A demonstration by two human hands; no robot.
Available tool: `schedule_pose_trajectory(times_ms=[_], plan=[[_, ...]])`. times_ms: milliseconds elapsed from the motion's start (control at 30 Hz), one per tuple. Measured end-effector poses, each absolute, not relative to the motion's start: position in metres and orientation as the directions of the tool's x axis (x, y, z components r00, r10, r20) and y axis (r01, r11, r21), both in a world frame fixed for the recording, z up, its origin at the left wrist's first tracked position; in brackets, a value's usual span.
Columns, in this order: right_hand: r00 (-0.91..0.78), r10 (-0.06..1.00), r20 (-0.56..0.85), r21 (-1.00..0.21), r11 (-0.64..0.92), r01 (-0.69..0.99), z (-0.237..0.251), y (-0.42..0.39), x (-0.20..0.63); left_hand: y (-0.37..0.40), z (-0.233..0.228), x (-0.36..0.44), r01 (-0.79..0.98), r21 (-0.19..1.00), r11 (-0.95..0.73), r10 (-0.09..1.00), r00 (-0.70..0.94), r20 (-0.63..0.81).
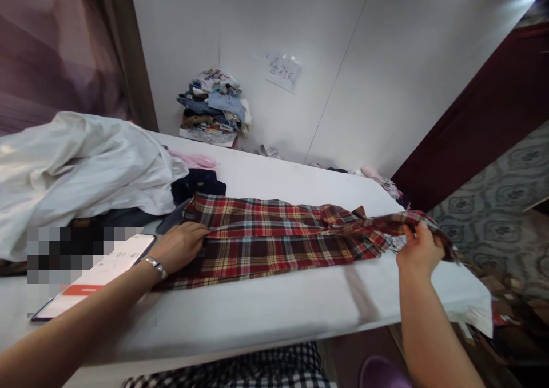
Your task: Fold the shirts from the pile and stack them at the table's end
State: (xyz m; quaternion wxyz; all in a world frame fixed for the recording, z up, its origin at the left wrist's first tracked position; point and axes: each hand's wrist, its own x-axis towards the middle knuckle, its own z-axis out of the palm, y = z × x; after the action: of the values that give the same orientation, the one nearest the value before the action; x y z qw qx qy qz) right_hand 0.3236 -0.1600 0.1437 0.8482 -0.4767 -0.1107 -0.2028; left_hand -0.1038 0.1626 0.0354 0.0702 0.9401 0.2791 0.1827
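A red, yellow and dark plaid shirt lies stretched lengthwise across the white table. My left hand, with a silver bracelet on the wrist, presses flat on the shirt's left end. My right hand pinches the shirt's right end, which is lifted slightly over the table's right edge.
A phone with a lit screen lies by my left forearm. A crumpled white sheet and dark clothes are heaped at the left. A pile of folded clothes stands against the far wall, under a paper sign. Patterned floor lies to the right.
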Motion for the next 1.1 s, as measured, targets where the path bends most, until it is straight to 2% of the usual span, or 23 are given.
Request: schedule_pose_trajectory(times_ms=[67,133,200,233,267,300,333,367,400,467,533,600,700,900,1033,1100], plan=[[0.859,-0.208,0.468,-0.736,0.446,0.509,0.162,-0.132,0.315,0.161,0.042,-0.099,0.499,0.328,-0.802,0.589,0.753,0.295],[0.792,-0.086,0.605,-0.701,0.415,0.58,0.179,-0.1,0.294,0.155,0.055,-0.089,0.479,0.473,-0.74,0.644,0.706,0.293],[0.684,0.163,0.711,-0.688,0.358,0.631,0.193,-0.068,0.264,0.144,0.071,-0.074,0.426,0.667,-0.611,0.714,0.66,0.233],[0.572,0.362,0.736,-0.676,0.335,0.656,0.197,-0.054,0.248,0.139,0.078,-0.065,0.374,0.779,-0.504,0.741,0.651,0.167],[0.405,0.577,0.71,-0.653,0.323,0.685,0.201,-0.041,0.235,0.134,0.084,-0.056,0.301,0.883,-0.36,0.752,0.653,0.084],[0.23,0.722,0.653,-0.617,0.33,0.715,0.203,-0.029,0.225,0.131,0.088,-0.047,0.211,0.959,-0.19,0.742,0.671,-0.001],[0.1,0.8,0.591,-0.586,0.341,0.735,0.203,-0.018,0.221,0.129,0.091,-0.04,0.12,0.993,-0.01,0.715,0.695,-0.077],[0.033,0.831,0.555,-0.566,0.348,0.748,0.203,-0.007,0.222,0.129,0.091,-0.034,0.044,0.987,0.155,0.689,0.711,-0.14],[0.039,0.832,0.553,-0.559,0.336,0.758,0.201,0.002,0.23,0.13,0.091,-0.03,-0.016,0.957,0.288,0.678,0.709,-0.192],[0.2,0.801,0.565,-0.592,0.225,0.774,0.192,0.019,0.262,0.135,0.088,-0.026,-0.095,0.886,0.453,0.702,0.651,-0.289],[0.381,0.807,0.451,-0.62,-0.024,0.784,0.177,0.031,0.303,0.139,0.085,-0.027,-0.151,0.829,0.538,0.73,0.575,-0.369],[0.489,0.837,0.246,-0.565,-0.286,0.774,0.157,0.035,0.341,0.143,0.084,-0.028,-0.183,0.791,0.584,0.73,0.545,-0.413],[0.536,0.841,0.074,-0.489,-0.438,0.754,0.126,0.032,0.376,0.145,0.089,-0.029,-0.199,0.78,0.593,0.733,0.534,-0.421],[0.515,0.854,-0.07,-0.426,-0.492,0.759,0.084,0.027,0.396,0.143,0.124,-0.024,-0.092,0.811,0.577,0.717,0.532,-0.45],[0.516,0.846,-0.134,-0.396,-0.523,0.755,0.077,0.025,0.408,0.157,0.141,-0.02,-0.169,0.903,0.394,0.832,0.482,-0.273],[0.513,0.846,-0.144,-0.4,-0.524,0.752,0.079,0.019,0.415,0.169,0.136,-0.021,-0.102,0.954,0.281,0.879,0.425,-0.214]])
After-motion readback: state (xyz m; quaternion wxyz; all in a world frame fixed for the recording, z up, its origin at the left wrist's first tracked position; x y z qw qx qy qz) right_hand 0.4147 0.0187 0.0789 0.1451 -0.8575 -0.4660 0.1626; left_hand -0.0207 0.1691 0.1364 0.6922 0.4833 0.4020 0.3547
